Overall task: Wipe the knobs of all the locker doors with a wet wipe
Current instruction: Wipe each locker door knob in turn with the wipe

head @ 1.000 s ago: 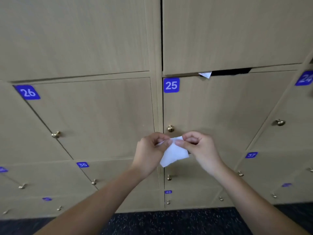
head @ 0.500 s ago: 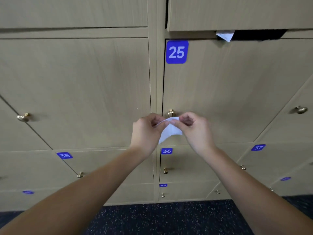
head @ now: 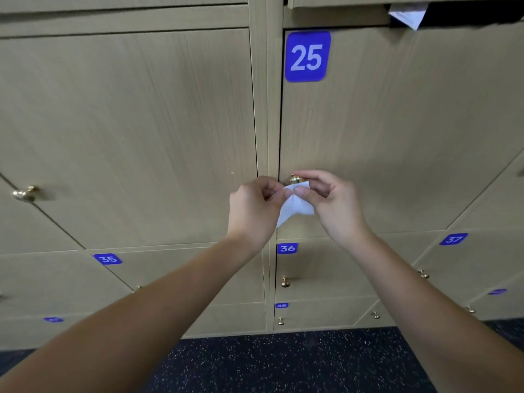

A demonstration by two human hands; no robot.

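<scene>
Forearms reach up from the bottom corners of the frame over dark speckled flooring (head: pixel 283 364). At centre, the left hand (head: pixel 252 211) and right hand (head: pixel 333 202) each pinch the top edge of a small white wet wipe (head: pixel 295 208), which hangs between them just below the round brass knob (head: pixel 296 179) of the beige wooden locker door marked with a blue 25 label (head: pixel 307 56); the right forefinger arches over that knob.
</scene>
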